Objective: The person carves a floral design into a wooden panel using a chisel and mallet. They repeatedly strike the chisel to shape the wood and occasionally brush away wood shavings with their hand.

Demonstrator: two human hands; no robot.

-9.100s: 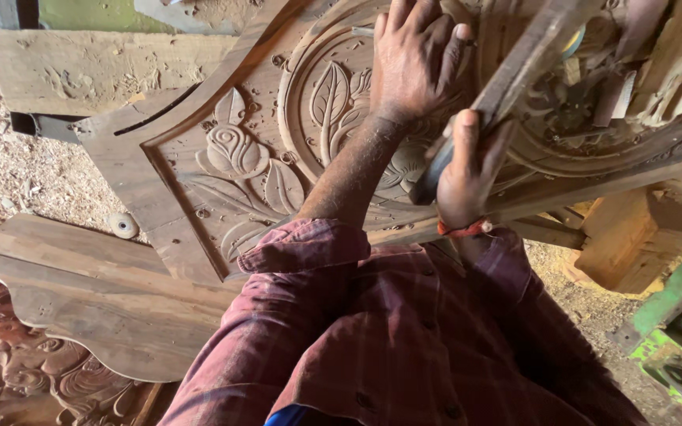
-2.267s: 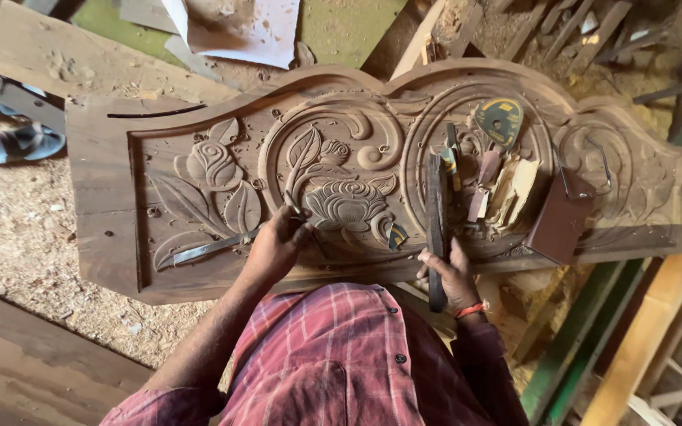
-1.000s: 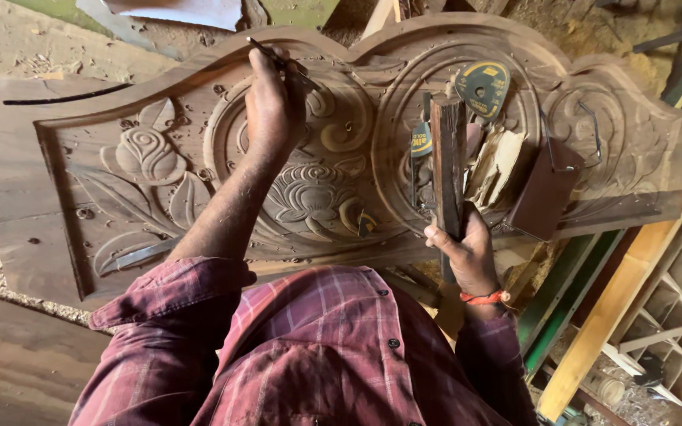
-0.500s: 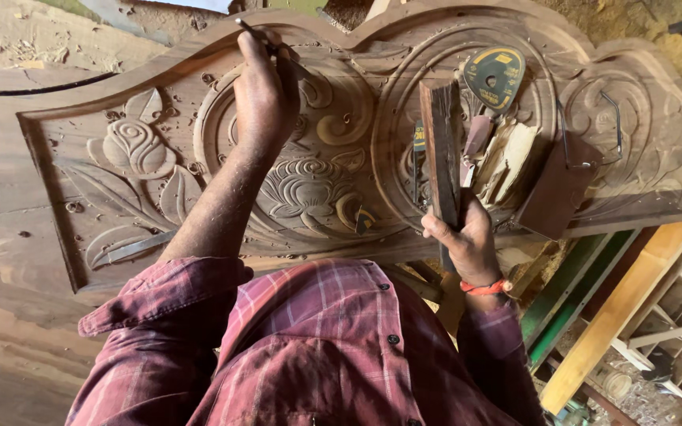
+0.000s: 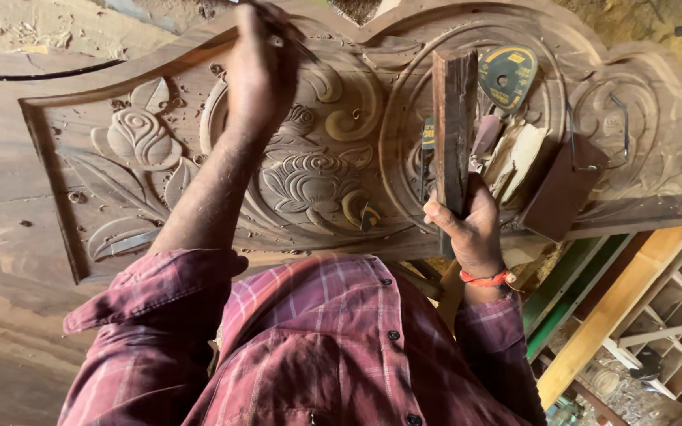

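Left hand (image 5: 260, 67) grips chisel (image 5: 278, 28) at top edge of carved wooden panel (image 5: 317, 173); right hand (image 5: 471, 229) holds wooden mallet (image 5: 453, 126) upright over panel's right-centre.

Sanding disc (image 5: 508, 76) on carved panel (image 5: 325, 170)

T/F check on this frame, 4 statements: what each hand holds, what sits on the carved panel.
1. The right hand grips an upright wooden block. True.
2. The left hand rests flat and empty at the carved panel's lower edge. False: it is closed on a thin tool near the top edge of the carved panel.
3. A round abrasive disc lies on the panel. True.
4. The panel is plain and uncarved. False: it bears flowers, leaves and scrolls.
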